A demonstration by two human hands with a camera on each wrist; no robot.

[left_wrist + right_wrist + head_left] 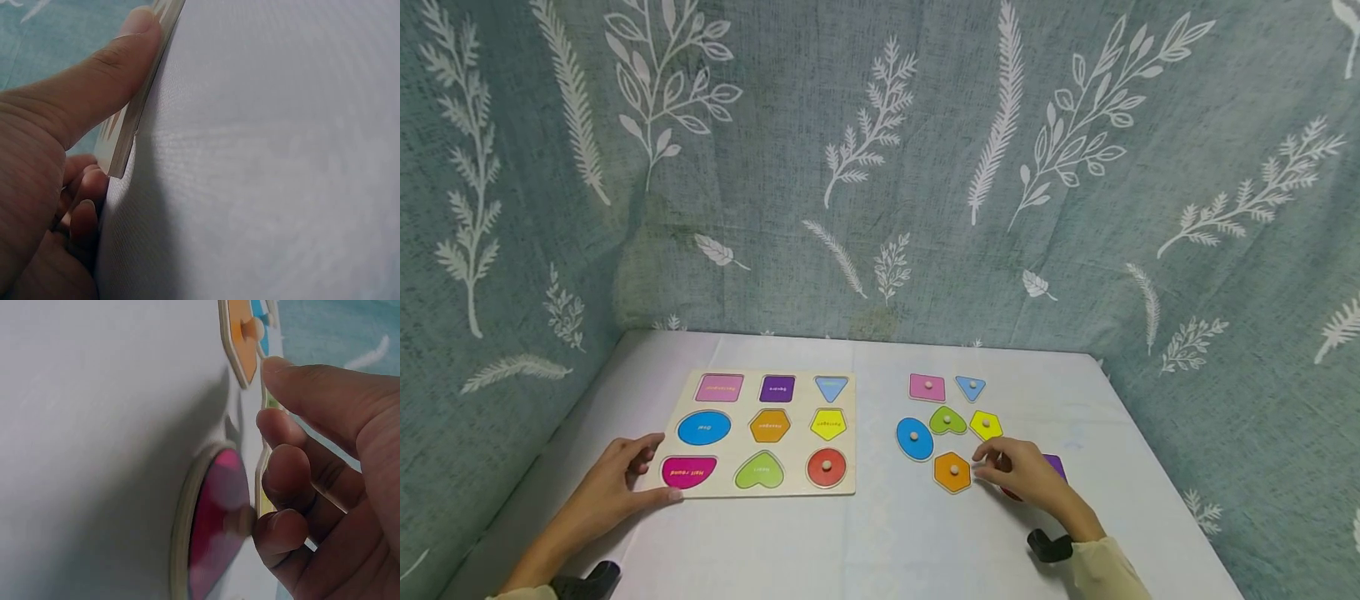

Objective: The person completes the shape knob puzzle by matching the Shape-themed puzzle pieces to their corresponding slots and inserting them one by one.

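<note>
My left hand [613, 483] holds the near left corner of a wooden shape puzzle board [797, 487]. Its thumb [112, 69] lies along the near edge, and its other fingers curl at the left side. A red circle piece [827, 467] with a knob sits in the board's near right recess. My right hand [1022, 475], fingers loosely bent with nothing between them, hovers beside the orange hexagon piece [952, 473]. Beneath that hand lies the magenta half-round piece [215, 519], its knob close to one fingertip. A purple square piece [1056, 465] is partly hidden behind the hand.
Other knobbed pieces lie right of the board: a pink rectangle [928, 387], a light blue triangle [971, 389], a blue oval [914, 440], a green heart [948, 420] and a yellow pentagon [986, 426]. A white cloth [865, 542] covers the table; leaf-patterned curtain [775, 250] surrounds it.
</note>
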